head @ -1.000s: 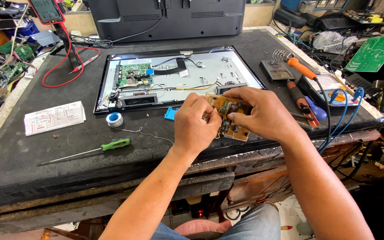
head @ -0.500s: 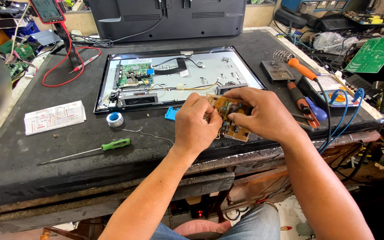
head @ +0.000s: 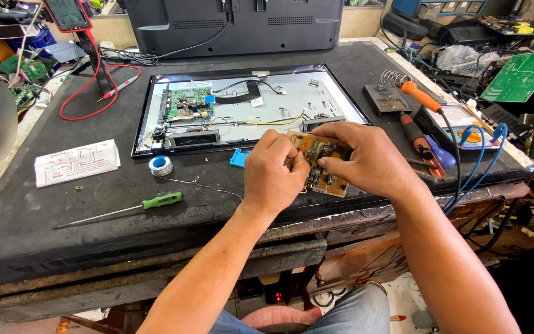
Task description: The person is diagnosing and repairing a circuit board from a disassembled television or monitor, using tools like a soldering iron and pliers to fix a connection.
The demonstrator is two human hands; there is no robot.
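A small brown circuit board (head: 324, 168) with several parts on it is held just above the dark bench's front edge. My left hand (head: 273, 173) grips its left side with fingers curled. My right hand (head: 360, 158) covers its right side, thumb and fingers pinching parts on the board. Just beyond the hands lies an opened flat screen panel (head: 248, 108) with a green board (head: 186, 104) and loose wires inside. A small blue piece (head: 239, 158) lies beside my left hand.
A green-handled screwdriver (head: 146, 204), a solder spool (head: 161, 165) and a white printed card (head: 76, 162) lie left. A soldering iron with orange handle (head: 421, 97), its stand (head: 385, 99), blue cables (head: 477, 154) and a meter (head: 458, 120) are right. A black monitor back (head: 236, 25) stands behind.
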